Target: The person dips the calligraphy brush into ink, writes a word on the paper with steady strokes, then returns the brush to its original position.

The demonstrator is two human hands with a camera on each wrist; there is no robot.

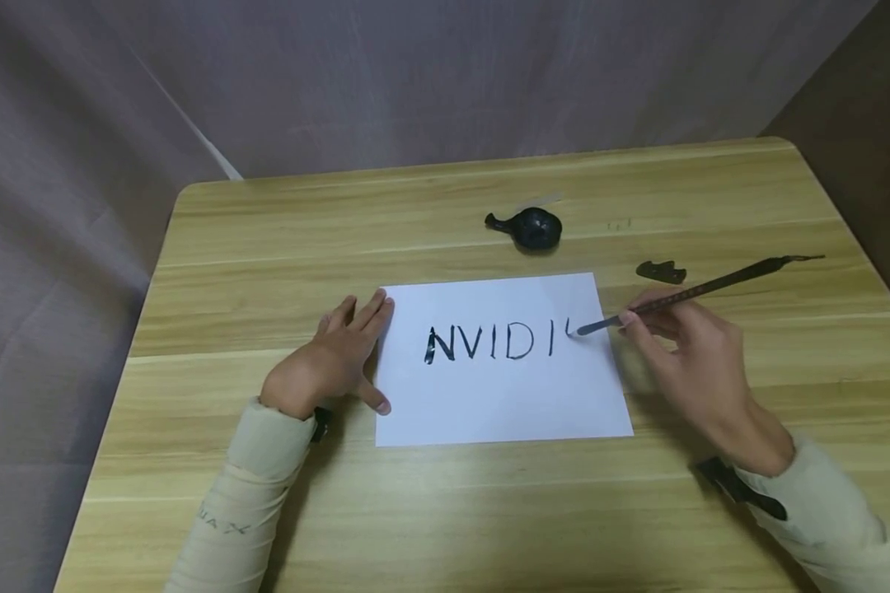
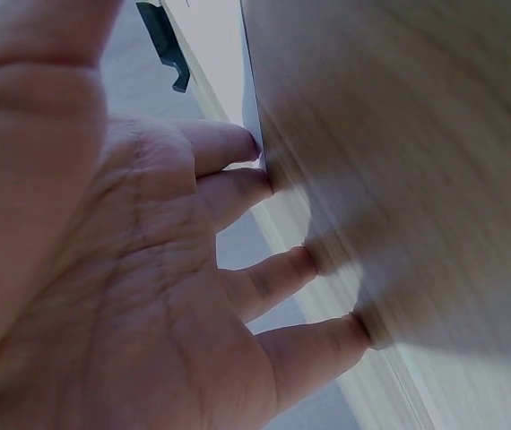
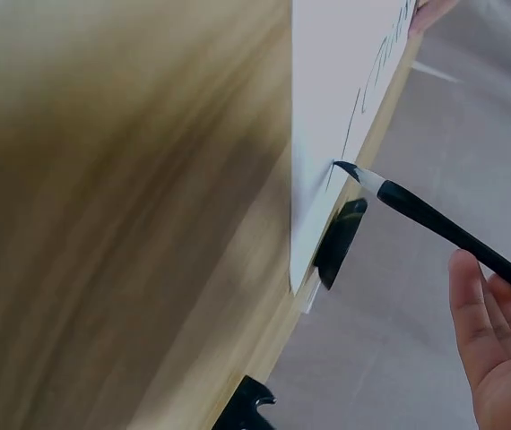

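My right hand (image 1: 693, 354) pinches a dark writing brush (image 1: 719, 284) between thumb and fingers. Its tip touches a white sheet of paper (image 1: 489, 412), at a short black stroke right of the lettering "NVIDI" (image 1: 482, 342). The right wrist view shows the brush's dark tip (image 3: 347, 167) against the sheet, with part of the right hand (image 3: 506, 349) on the handle. At the sheet's left edge, my left hand (image 1: 330, 362) rests with fingers spread, thumb and fingertips on or beside the paper. From below, the left wrist view shows its palm (image 2: 148, 269) and extended fingers.
Behind the sheet, a round black dish with a handle (image 1: 537, 229) stands on the wooden table (image 1: 304, 239). A small black wavy-topped piece, like a brush rest (image 1: 662, 272), lies beyond the right hand. Grey curtain (image 1: 445, 82) hangs behind the table's far edge.
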